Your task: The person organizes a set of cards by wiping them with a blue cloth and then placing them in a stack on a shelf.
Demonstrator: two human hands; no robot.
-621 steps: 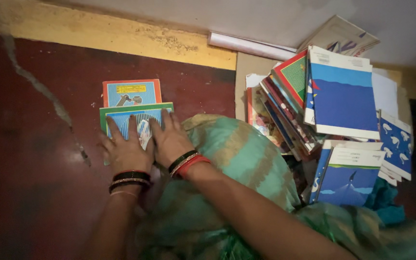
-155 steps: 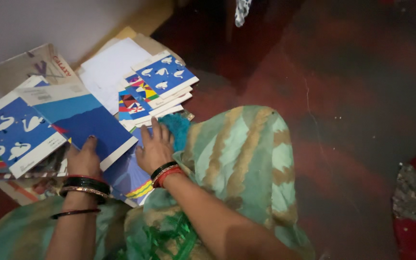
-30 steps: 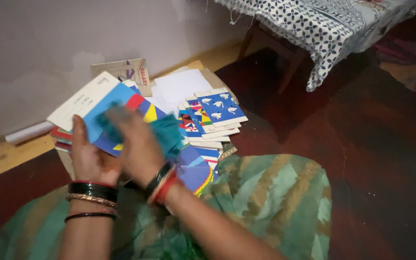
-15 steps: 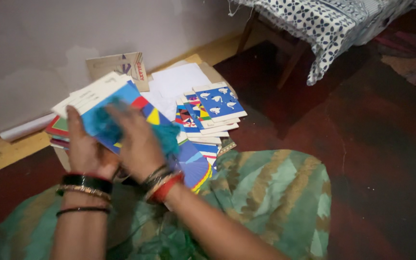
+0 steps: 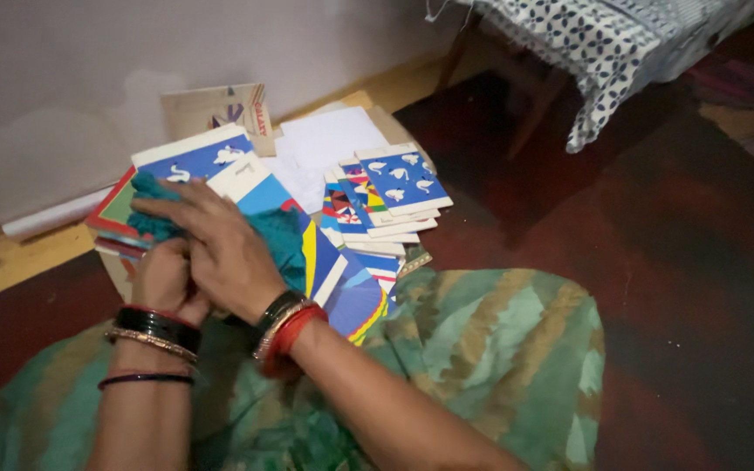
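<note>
I look down on a dark red floor point(image 5: 674, 262), worn and blotchy, that meets a pale grey wall point(image 5: 89, 78) along a yellowish painted strip point(image 5: 10, 262). A white roll point(image 5: 50, 216) lies on that strip at the foot of the wall. At the top right a wooden leg point(image 5: 530, 113) stands under a blue-and-white patterned cloth point(image 5: 604, 44) that hangs over the edge of some furniture.

My right hand point(image 5: 220, 249) lies flat with the fingers spread, its grip closed over nothing but pressing a teal cloth point(image 5: 281, 240) onto the blue notebook point(image 5: 268, 196) in front of me. My left hand point(image 5: 163, 279) is tucked under it; its grip is curled at the notebook's near edge, and I cannot tell how firmly it holds. The notebook rests tilted on a stack of books point(image 5: 115, 218) beside the wall. More notebooks with white birds on blue covers point(image 5: 403, 179) fan out on the floor to the right, on white sheets point(image 5: 329, 139) and cardboard point(image 5: 215, 109). Green striped fabric point(image 5: 482, 349) covers my lap.
</note>
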